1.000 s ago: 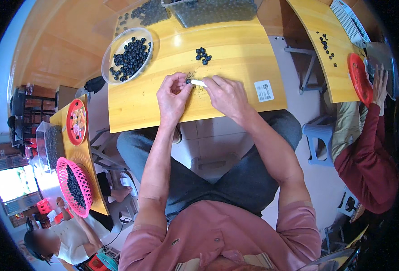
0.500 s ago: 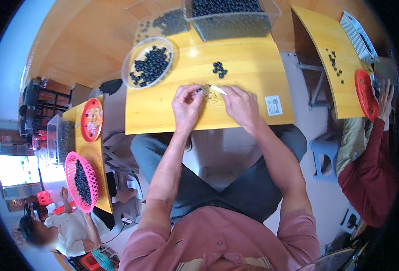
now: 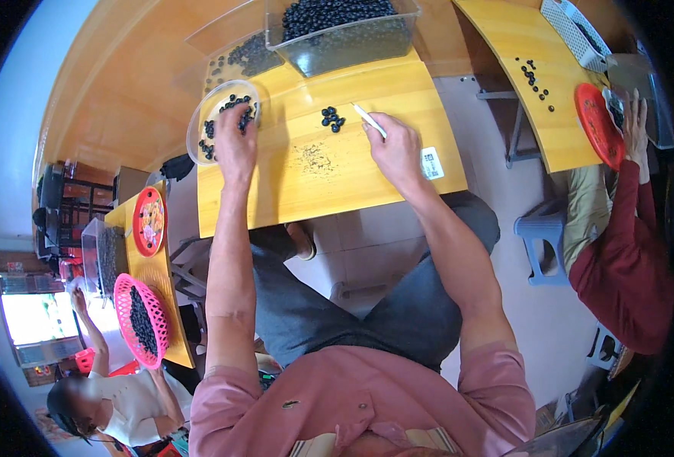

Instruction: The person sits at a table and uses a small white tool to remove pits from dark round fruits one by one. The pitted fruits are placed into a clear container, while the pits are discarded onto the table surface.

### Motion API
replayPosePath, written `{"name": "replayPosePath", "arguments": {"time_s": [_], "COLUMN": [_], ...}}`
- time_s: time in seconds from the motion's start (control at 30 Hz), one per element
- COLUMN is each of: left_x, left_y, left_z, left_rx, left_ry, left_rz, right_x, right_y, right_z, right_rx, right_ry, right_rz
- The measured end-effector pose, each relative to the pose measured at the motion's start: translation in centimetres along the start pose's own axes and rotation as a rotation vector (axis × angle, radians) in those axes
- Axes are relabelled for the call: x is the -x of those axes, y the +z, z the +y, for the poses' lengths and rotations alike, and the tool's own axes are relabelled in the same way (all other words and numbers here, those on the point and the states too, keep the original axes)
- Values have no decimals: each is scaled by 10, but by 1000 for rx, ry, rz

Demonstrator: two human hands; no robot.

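- Right hand closed round a slim white tool, its tip pointing far and left, above the table;
- left hand reaching over the round clear container at the table's left, fingers bent down among the dark berries; whether they grip one, I cannot tell;
- between the hands, a small cluster of dark berries, just left of the tool; dark crumbs scattered nearer;
- right of the right hand, a white label;
- at the far edge, a clear bin heaped with more berries
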State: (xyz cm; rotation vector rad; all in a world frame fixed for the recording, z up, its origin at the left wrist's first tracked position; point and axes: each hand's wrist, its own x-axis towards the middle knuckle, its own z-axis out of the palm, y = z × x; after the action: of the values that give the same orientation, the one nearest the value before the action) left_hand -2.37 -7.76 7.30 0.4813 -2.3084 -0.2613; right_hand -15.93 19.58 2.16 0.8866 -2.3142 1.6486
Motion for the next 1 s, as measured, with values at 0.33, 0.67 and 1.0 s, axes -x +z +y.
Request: {"name": "replayPosePath", "arguments": {"time_s": [0.33,0.67,1.0], "left_x": [26,19,75], "left_y": [77,83,45], "left_z": [67,71,72], "left_rx": [117,122,634], "left_ry": [-195,-239,-453], "left_rz": [-419,-399,-187], "right_x": [0,-2,3], "right_y": [-2,-3,-1], "right_z": [-2,-10,-9], "right_rx": [17,8,77], "right_ry": [18,19,10], "right_rz": [-4,-36,-115]}}
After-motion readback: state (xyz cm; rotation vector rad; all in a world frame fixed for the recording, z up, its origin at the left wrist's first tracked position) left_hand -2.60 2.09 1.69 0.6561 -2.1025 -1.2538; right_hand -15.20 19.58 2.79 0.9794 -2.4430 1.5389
